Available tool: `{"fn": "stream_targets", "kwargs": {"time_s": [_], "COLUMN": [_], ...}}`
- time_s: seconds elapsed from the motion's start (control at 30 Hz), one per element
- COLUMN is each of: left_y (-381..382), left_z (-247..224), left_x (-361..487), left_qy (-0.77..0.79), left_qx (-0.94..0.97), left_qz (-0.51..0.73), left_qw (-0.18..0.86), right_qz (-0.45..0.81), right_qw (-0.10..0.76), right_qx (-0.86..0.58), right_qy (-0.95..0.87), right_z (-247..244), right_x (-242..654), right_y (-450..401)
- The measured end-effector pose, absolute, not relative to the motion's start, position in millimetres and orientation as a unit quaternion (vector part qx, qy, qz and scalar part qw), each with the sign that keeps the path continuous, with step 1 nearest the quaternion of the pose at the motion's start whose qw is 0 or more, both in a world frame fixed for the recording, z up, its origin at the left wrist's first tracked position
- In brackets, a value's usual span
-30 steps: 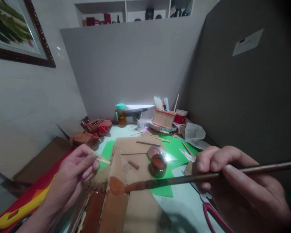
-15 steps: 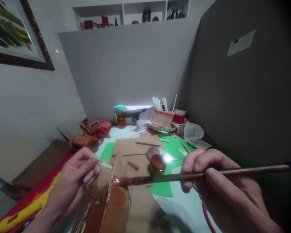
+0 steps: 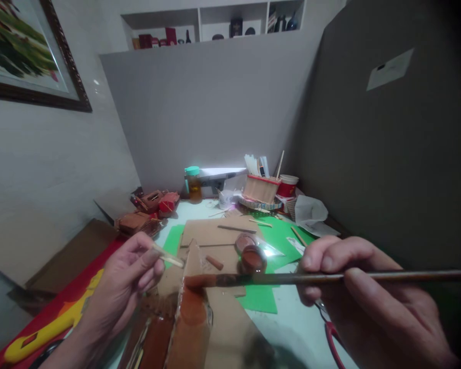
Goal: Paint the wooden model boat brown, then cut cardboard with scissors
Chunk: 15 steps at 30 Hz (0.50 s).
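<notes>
Brush pinched in my right grip, bristles right on the cardboard strip ahead: should be light, stiff-handled, soft-tipped, best taken along the handle. Left grip pinches a thin stick, probably brittle; the cardboard looks bendable, its brown paint likely slippery, so dry edges only.

Left hand is raised, thumb and index finger pinched, other fingers loosely curled; left forearm is angled in from bottom left. Right hand is held up, fingers bent, thumb extended toward them.
</notes>
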<state>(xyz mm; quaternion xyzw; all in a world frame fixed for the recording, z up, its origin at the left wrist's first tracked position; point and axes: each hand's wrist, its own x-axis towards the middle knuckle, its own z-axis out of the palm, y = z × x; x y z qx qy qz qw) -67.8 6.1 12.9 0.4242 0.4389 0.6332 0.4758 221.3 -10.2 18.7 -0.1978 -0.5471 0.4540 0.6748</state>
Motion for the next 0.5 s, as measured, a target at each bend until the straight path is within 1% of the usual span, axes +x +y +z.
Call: {"fn": "stream_targets", "kwargs": {"time_s": [0.13,0.23,0.5], "left_y": [6.5,7.2,7.6], "left_z": [12.5,11.0,6.1], "left_x": [-67.0,-67.5,-68.8], "left_qy": [0.447,0.447,0.431], "left_qx": [0.433,0.432,0.435], "left_qz": [0.632,0.633,0.642], "left_qw": [0.462,0.462,0.462], "right_qz": [0.462,0.469,0.446], "right_qw": [0.664,0.651,0.679], "right_qx": [-0.217,-0.203,-0.206], "right_qy": [-0.546,-0.561,-0.545], "right_z": [16.4,15.5,16.3], "right_x": [220.0,224.3,221.6], "right_y": [-12.4,-13.9,-12.4]}}
